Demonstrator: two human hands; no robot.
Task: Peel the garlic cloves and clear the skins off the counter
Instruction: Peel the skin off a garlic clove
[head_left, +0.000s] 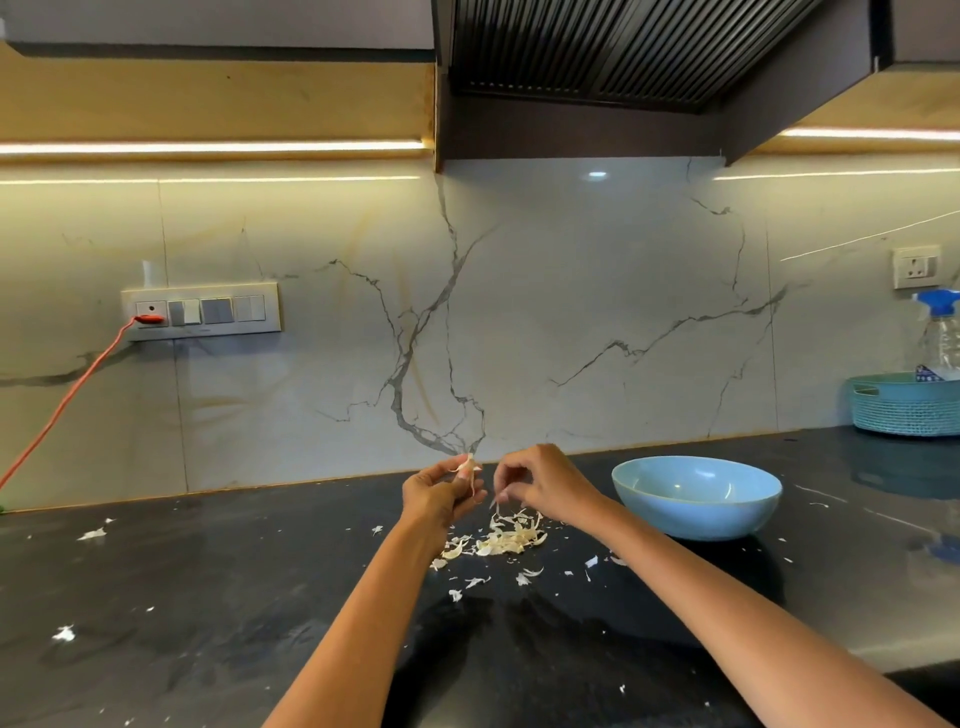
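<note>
A glossy black stone counter (218, 597) is backed by veined white marble. A smooth, round pale-blue ceramic bowl (696, 496) is set right of a heap of papery cream garlic skins (506, 538). A half-peeled garlic clove (467, 467) is pinched in the left hand (441, 493); a thin skin strip (494, 505) is pinched by the right hand (545, 486).

Two bare forearms, no sleeves in view, left hand (441, 491) and right hand (545, 486) ungloved (no rings visible)
</note>
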